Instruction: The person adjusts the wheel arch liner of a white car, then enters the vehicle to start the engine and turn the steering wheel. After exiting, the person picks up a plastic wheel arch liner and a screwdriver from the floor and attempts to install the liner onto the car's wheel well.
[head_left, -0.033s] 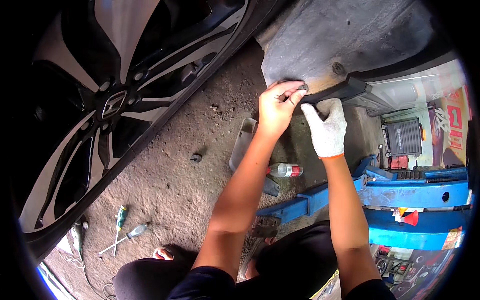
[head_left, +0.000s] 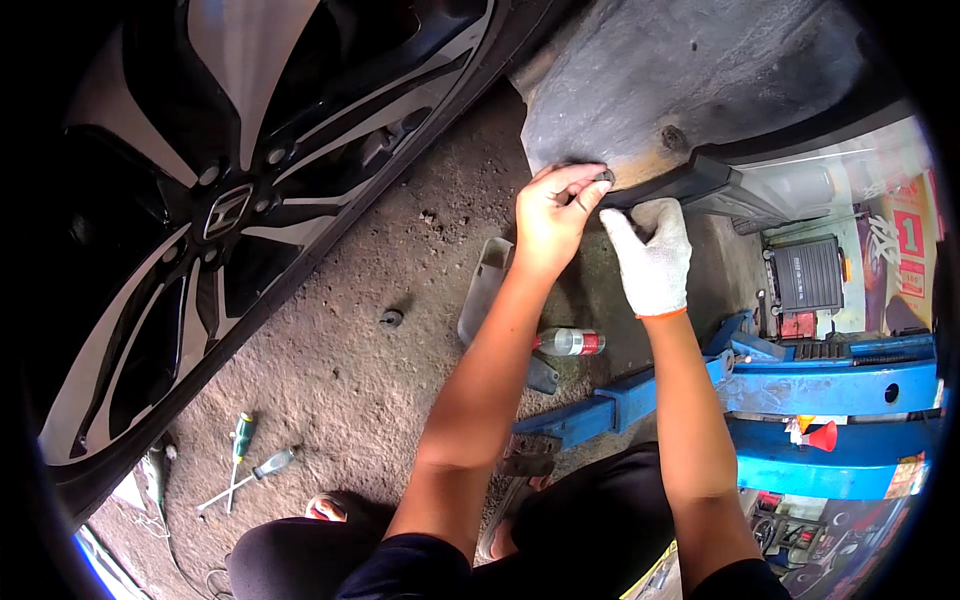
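My bare left hand (head_left: 556,215) is closed, thumb and fingers pinching a small dark round clip (head_left: 606,176) at the lower edge of the grey wheel arch liner (head_left: 640,80). Just to its right, my right hand (head_left: 652,255) wears a white knitted glove with an orange cuff. Its fingers curl over the black trim edge (head_left: 690,180) below the liner, with the thumb pointing up toward the left hand. The fingertips of the right hand are partly hidden behind the trim. Another hole or fastener (head_left: 675,138) shows on the liner, higher up.
A large alloy wheel (head_left: 230,210) fills the left. On the rough floor lie two screwdrivers (head_left: 243,437), a small black part (head_left: 391,318), a grey tray-like piece (head_left: 485,285) and a plastic bottle (head_left: 572,342). Blue lift arms (head_left: 820,388) stretch across the right, below a dark case (head_left: 808,275).
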